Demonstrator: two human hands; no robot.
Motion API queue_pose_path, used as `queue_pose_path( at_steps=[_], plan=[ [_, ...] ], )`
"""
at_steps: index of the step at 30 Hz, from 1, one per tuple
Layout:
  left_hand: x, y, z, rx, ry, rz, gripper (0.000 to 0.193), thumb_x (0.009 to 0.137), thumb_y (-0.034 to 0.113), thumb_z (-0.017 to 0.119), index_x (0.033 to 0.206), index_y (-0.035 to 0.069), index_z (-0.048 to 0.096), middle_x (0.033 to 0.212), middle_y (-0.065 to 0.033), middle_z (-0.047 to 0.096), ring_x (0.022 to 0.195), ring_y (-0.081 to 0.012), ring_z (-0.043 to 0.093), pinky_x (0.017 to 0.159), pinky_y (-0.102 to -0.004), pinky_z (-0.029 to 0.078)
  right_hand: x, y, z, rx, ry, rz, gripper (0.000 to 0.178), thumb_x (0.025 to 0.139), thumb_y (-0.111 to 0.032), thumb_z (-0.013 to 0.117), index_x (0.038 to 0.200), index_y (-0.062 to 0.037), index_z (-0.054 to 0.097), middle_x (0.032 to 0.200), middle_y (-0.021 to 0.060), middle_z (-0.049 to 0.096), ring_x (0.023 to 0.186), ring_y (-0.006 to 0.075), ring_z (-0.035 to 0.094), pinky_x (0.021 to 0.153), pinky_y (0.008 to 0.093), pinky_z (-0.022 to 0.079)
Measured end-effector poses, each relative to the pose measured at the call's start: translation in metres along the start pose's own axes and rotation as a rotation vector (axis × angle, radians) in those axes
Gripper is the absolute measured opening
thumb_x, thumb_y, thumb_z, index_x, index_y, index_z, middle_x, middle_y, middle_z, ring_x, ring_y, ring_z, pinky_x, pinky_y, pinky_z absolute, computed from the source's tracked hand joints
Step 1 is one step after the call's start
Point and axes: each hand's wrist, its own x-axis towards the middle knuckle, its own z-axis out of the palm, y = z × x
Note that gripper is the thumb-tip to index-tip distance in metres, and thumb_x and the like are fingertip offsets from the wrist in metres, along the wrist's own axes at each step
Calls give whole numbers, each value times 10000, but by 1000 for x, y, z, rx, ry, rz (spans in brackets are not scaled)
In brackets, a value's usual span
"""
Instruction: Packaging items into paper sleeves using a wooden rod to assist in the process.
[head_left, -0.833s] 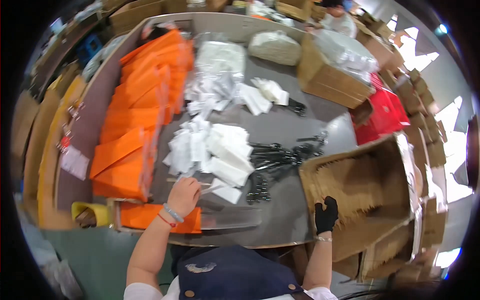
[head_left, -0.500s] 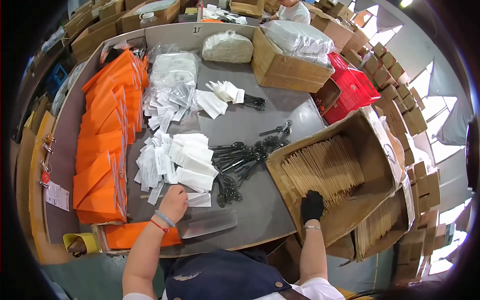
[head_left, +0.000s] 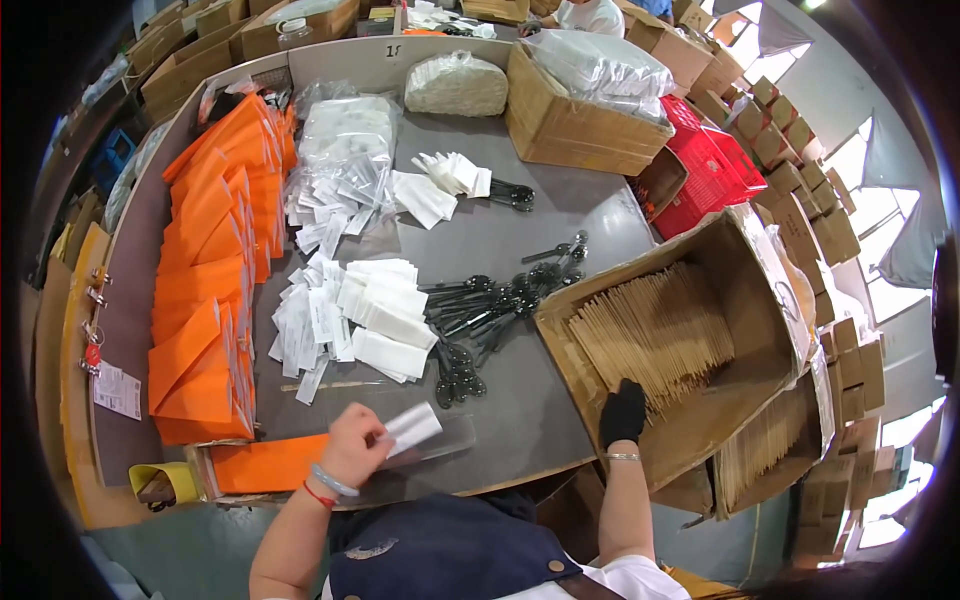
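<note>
Head view shows the cardboard box [head_left: 745, 300] of brown sticks [head_left: 655, 335] at right; the gloved right hand [head_left: 622, 412] reaches in, grip hidden. Left hand [head_left: 352, 447] grasps a white packet [head_left: 412, 428], long axis pointing toward the right hand.

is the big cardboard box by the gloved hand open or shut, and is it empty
Open and not empty: the cardboard box has its flaps spread, and rows of brown paper sleeves fill it beside the gloved right hand.
</note>
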Motion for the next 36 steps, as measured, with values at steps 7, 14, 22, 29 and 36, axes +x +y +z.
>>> queue_pose_path(
  at_steps=[7, 14, 22, 29, 36],
  plan=[
    [-26, -2, 9, 417, 51, 166, 150, 640, 86, 738, 678, 103, 594, 853, -41, 568, 871, -271, 512, 740, -397, 397, -9, -26, 0, 815, 230, 201, 186, 979, -186, 470, 1000, -4, 502, 918, 118, 586, 817, 228, 552, 764, 340, 456],
    [-27, -2, -4, 706, -7, 247, 91, 667, 103, 685, 720, 118, 613, 849, -19, 565, 846, -246, 510, 736, -389, 376, -13, -140, 5, 831, -159, -253, 146, 887, -157, 598, 969, -36, 612, 915, 131, 605, 869, 297, 616, 744, 366, 485],
    [-42, -2, 5, 669, 6, 347, 281, 688, 118, 663, 968, 126, 661, 979, 0, 600, 933, -216, 524, 780, -371, 383, -6, -236, 6, 450, -443, -335, 270, 748, -329, 722, 933, -141, 667, 923, 113, 635, 847, 335, 629, 725, 427, 511],
    [-60, 4, 4, 760, -10, 287, 343, 765, 171, 613, 1103, 117, 624, 1126, 29, 572, 974, -178, 522, 809, -346, 372, 4, -213, 3, 468, -312, -362, 193, 784, -267, 701, 877, -97, 692, 853, 137, 652, 808, 319, 641, 694, 418, 501],
    [-76, -5, 2, 839, -93, 281, 338, 828, 181, 552, 1150, 120, 634, 1186, 46, 574, 1016, -175, 520, 832, -339, 368, -37, -228, -24, 544, -742, -803, 161, 772, -262, 690, 855, -124, 696, 851, 108, 653, 795, 313, 640, 695, 417, 504]
  ],
)
